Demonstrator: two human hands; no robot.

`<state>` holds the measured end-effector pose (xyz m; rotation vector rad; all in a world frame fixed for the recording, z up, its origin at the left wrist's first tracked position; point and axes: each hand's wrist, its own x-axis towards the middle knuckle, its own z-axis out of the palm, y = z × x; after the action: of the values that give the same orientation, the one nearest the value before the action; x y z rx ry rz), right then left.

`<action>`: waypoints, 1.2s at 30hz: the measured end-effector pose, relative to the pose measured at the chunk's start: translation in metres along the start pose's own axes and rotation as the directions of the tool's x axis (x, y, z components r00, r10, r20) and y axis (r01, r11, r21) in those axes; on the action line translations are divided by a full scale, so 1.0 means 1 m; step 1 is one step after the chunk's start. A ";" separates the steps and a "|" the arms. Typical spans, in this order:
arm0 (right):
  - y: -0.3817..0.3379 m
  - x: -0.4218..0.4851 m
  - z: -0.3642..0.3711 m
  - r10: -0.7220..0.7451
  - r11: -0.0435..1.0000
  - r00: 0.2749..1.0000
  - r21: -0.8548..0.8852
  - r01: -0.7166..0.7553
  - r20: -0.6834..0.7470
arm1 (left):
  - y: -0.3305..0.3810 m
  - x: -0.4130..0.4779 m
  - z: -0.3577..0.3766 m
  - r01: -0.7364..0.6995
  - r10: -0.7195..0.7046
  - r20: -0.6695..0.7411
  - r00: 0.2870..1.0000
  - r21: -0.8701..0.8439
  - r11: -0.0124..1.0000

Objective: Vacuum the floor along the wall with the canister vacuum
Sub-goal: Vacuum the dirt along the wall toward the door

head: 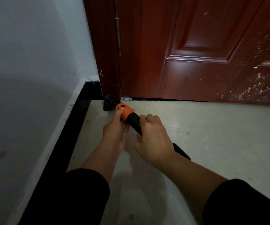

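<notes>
A black vacuum wand (133, 121) with an orange collar (126, 112) points into the corner where the black baseboard (76, 120) meets the door frame. Its black brush nozzle (109, 102) touches the pale floor (212, 135) at that corner. My left hand (116, 129) holds the orange collar from below, thumb lying on top of it. My right hand (153, 140) grips the black tube just behind the collar. The wand's rear end (182, 151) shows past my right wrist. The canister itself is out of view.
A dark red wooden door (196, 51) stands shut straight ahead, with a thin gap under it. A white wall (30, 70) runs along the left above the baseboard. Small specks of dirt (188, 133) lie on the floor to the right.
</notes>
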<state>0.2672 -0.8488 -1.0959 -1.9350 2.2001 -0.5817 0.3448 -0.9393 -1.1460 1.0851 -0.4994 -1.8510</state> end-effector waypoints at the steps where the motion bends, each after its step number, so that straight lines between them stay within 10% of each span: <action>1: 0.003 -0.001 -0.002 0.001 1.000 1.000 -0.011 -0.001 -0.001 | -0.002 -0.001 0.003 0.007 -0.007 0.005 1.000 -0.004 1.000; 36: 0.068 -0.061 -0.044 0.018 0.996 1.000 -0.085 -0.016 0.016 | -0.055 -0.057 0.056 0.089 -0.091 0.017 0.996 0.078 0.993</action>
<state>0.1980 -0.7748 -1.0905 -1.9517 2.2634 -0.4750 0.2818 -0.8678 -1.1282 1.1578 -0.5455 -1.9370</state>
